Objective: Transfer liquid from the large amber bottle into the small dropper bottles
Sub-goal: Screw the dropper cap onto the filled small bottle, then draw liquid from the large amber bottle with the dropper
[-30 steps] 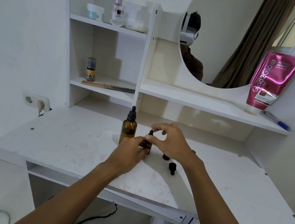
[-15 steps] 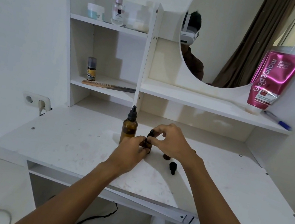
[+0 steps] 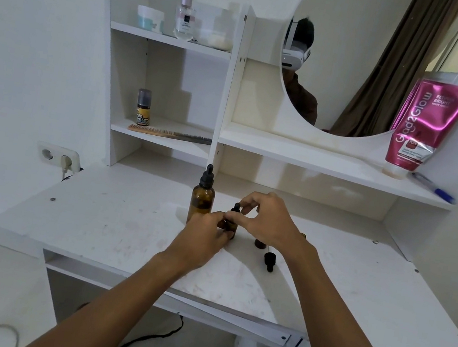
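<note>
The large amber bottle (image 3: 201, 200) with a black dropper cap stands upright on the white desk (image 3: 109, 222). Just right of it stands a small amber dropper bottle (image 3: 231, 225). My left hand (image 3: 200, 240) grips that small bottle's body. My right hand (image 3: 266, 221) pinches its black dropper cap (image 3: 236, 207) from above. A second small amber bottle (image 3: 260, 243) stands uncapped behind my right wrist, mostly hidden. A loose black dropper cap (image 3: 269, 261) lies on the desk beside my right forearm.
White shelves rise at the desk's back with a comb (image 3: 169, 133), a small yellow-labelled bottle (image 3: 143, 107), a perfume bottle (image 3: 186, 15) and a jar (image 3: 149, 18). A pink tube (image 3: 423, 125) and a blue pen (image 3: 433, 187) sit on the right shelf under a round mirror (image 3: 373, 58). A wall socket (image 3: 59, 157) is at left.
My right hand's fingers have shifted slightly on the small bottle's cap. The bottles and my left hand have stayed in place.
</note>
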